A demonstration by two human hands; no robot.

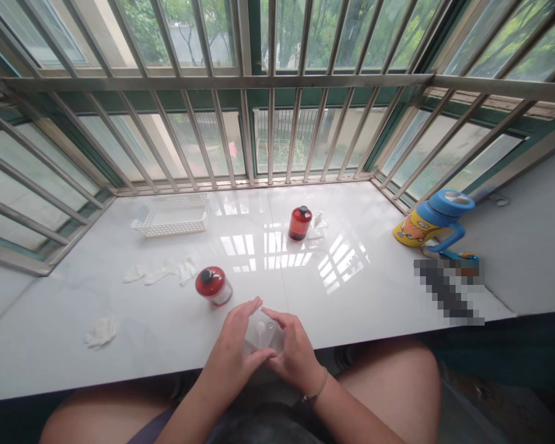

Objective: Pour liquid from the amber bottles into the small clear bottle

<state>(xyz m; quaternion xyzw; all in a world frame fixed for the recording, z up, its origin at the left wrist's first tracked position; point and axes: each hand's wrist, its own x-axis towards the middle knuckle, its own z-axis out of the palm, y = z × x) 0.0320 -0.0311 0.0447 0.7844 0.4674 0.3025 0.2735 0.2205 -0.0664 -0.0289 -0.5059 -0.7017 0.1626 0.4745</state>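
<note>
At the front edge of the white counter, my left hand (237, 339) and my right hand (296, 353) curve around a small clear plastic piece (261, 331). Their thumbs meet at its near side and the fingertips almost touch at the far side. Its exact kind is hard to make out, as both hands partly cover it. Just beyond my left hand stands a red bottle (213, 286) with a black cap and a pale label. A second red bottle (300, 223) stands farther back, beside a small clear and white item (319, 226).
Crumpled white tissues (160, 271) lie to the left, with another wad (101, 333) nearer the front. At the back left sits a white perforated basket (173, 216). A blue and yellow flask (432, 219) stands at the right wall, near a blurred dark object (446, 290). Window bars (271, 135) border the counter (361, 308).
</note>
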